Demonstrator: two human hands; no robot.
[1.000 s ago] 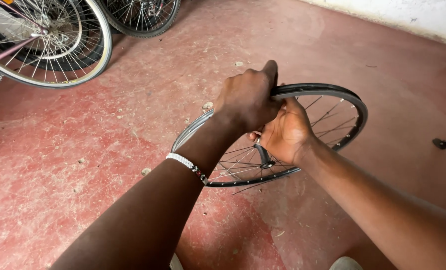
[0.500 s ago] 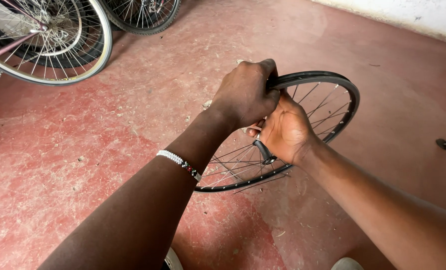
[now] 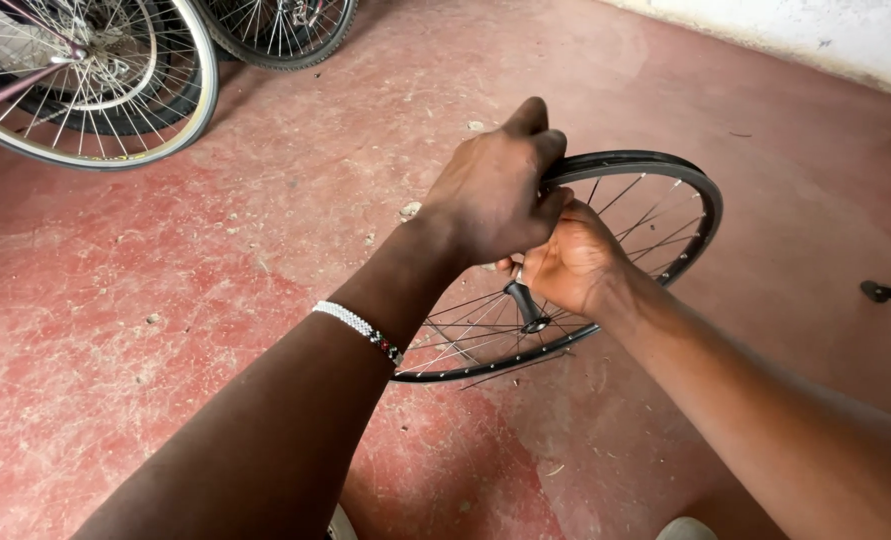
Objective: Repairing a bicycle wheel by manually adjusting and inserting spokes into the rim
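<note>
- Two hands of yours meet on one bare bicycle wheel (image 3: 605, 270) in the head view, roughly at the middle of the red floor (image 3: 215, 300).
- Your left hand (image 3: 495, 195) is closed over the top of the wheel's black rim, fingers curled round it and thumb raised.
- Your left wrist wears a white beaded bracelet (image 3: 357, 330) with a few dark beads at one end.
- Your right hand (image 3: 570, 262) sits just under the left one, touching it, with its fingers folded in among the spokes; you cannot tell from here exactly what those fingers pinch.
- The wheel stands tilted on the floor, leaning away from you, its lower rim down near your forearms and its upper arc towards the far right.
- Its black hub (image 3: 525, 305) with a short axle end shows just left of your right hand, and silver spokes fan out from it to the rim.
- Towards the floor's far left corner stands another bicycle wheel with a pale tyre (image 3: 105, 85), well apart from your hands.
- Beside that one, at the far edge, a wheel with a dark knobbly tyre (image 3: 280, 35) is partly cut off.
- Near the floor's right edge lies a small black part (image 3: 880, 292), only partly in view.
- Along the far right corner runs a whitish wall (image 3: 815, 35).
</note>
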